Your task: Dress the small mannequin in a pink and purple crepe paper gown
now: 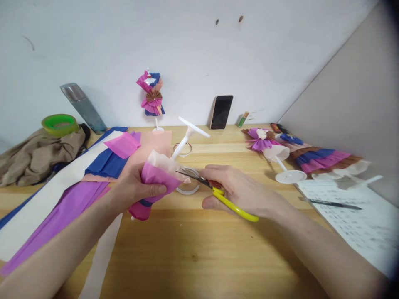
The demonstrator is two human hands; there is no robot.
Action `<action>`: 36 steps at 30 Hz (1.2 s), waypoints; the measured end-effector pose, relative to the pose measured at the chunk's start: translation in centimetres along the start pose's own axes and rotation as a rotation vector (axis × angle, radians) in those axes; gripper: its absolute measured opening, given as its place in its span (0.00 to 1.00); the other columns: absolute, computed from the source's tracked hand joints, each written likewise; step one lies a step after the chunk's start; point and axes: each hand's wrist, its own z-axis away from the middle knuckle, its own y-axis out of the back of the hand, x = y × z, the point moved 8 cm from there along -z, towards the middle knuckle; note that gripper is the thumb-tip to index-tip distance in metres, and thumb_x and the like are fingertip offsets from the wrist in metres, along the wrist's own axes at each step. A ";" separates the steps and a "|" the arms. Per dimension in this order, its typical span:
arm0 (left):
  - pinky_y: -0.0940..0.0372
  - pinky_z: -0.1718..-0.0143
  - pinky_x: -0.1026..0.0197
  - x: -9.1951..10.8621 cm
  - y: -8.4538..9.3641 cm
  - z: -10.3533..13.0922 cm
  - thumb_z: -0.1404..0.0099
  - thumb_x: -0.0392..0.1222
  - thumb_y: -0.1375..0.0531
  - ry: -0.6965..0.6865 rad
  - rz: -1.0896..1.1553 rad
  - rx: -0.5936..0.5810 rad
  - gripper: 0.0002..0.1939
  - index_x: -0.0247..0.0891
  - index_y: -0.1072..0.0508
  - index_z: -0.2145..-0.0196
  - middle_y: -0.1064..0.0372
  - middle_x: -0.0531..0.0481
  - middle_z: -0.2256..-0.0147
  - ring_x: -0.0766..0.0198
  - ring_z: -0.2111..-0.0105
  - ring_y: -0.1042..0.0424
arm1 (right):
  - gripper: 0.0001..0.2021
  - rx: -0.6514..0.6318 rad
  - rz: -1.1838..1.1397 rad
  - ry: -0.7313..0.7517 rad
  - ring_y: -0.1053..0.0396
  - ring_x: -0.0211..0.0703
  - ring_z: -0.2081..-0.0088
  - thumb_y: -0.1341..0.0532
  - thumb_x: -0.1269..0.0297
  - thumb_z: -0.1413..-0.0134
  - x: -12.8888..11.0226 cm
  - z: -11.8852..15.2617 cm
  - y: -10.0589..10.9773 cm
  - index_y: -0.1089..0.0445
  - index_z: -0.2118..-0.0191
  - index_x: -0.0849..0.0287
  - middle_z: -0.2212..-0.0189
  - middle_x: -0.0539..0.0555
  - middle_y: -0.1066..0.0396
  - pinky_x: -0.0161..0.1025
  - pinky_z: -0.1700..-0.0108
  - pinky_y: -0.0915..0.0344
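My left hand (131, 189) is closed round a paper-dressed figure (162, 176) in pink, white and dark blue crepe paper, tilted so its white stand base (193, 127) points up and to the right. My right hand (233, 189) grips yellow-handled scissors (232, 205). Their dark blade tips reach the edge of the figure's pink and white paper; I cannot tell whether they cut into it. Below the blades, a roll of tape (188, 192) lies on the wooden table (199, 249).
Sheets of crepe paper (71, 220) cover the left, beside brown cloth (37, 153), green tape (60, 124) and a bottle (82, 108). A dressed figure (152, 97) stands by the wall near a phone (221, 112). Rightward lie more figures (324, 158), a notebook (352, 220) and a pen (335, 204).
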 end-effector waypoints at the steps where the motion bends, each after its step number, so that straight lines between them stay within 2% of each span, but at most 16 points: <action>1: 0.33 0.71 0.64 -0.1 -0.1 0.0 0.53 0.44 0.28 0.009 -0.009 -0.003 0.17 0.35 0.20 0.65 0.27 0.51 0.73 0.65 0.73 0.31 | 0.17 0.002 -0.001 0.003 0.43 0.37 0.75 0.37 0.50 0.46 0.0 0.0 0.0 0.31 0.62 0.60 0.74 0.48 0.38 0.34 0.71 0.48; 9: 0.34 0.71 0.62 -1.1 -1.0 0.4 0.54 0.45 0.27 0.084 -0.076 0.000 0.23 0.34 0.22 0.60 0.25 0.48 0.69 0.61 0.70 0.30 | 0.16 0.031 -0.012 0.050 0.44 0.37 0.75 0.37 0.50 0.46 -0.4 -0.3 -0.3 0.31 0.63 0.59 0.74 0.49 0.36 0.34 0.70 0.49; 14: 0.35 0.73 0.64 -1.4 -1.1 0.4 0.53 0.45 0.28 0.074 -0.074 0.020 0.20 0.36 0.21 0.62 0.26 0.50 0.71 0.63 0.72 0.30 | 0.18 0.041 0.022 0.028 0.44 0.37 0.76 0.39 0.47 0.45 -0.1 -0.4 -0.3 0.30 0.64 0.60 0.76 0.49 0.36 0.34 0.71 0.52; 19: 0.33 0.74 0.62 -1.2 -1.4 0.4 0.52 0.43 0.29 0.057 -0.088 0.007 0.18 0.36 0.21 0.62 0.29 0.50 0.76 0.59 0.72 0.28 | 0.21 0.063 0.028 0.030 0.44 0.36 0.77 0.40 0.44 0.45 0.2 -0.4 -0.4 0.29 0.62 0.60 0.77 0.48 0.37 0.34 0.73 0.54; 26: 0.33 0.73 0.62 -1.7 -0.8 0.3 0.54 0.48 0.28 0.087 -0.147 0.073 0.19 0.35 0.22 0.65 0.28 0.51 0.74 0.62 0.73 0.30 | 0.24 0.114 -0.063 0.040 0.44 0.36 0.78 0.44 0.40 0.44 0.9 -0.8 -0.7 0.29 0.68 0.60 0.79 0.48 0.38 0.34 0.73 0.52; 32: 0.33 0.71 0.61 -2.2 -0.6 0.1 0.52 0.49 0.29 0.090 -0.175 0.054 0.21 0.35 0.23 0.63 0.28 0.50 0.72 0.60 0.70 0.29 | 0.21 0.061 -0.076 -0.025 0.40 0.36 0.77 0.41 0.44 0.44 1.2 -0.8 -0.8 0.30 0.69 0.59 0.78 0.49 0.35 0.33 0.74 0.52; 36: 0.34 0.72 0.62 -2.3 -0.7 0.2 0.51 0.49 0.29 0.102 -0.185 0.040 0.21 0.36 0.22 0.62 0.28 0.51 0.73 0.61 0.71 0.30 | 0.17 -0.018 -0.078 -0.021 0.38 0.38 0.74 0.37 0.50 0.46 0.6 -0.6 -0.9 0.29 0.62 0.60 0.73 0.50 0.31 0.33 0.72 0.49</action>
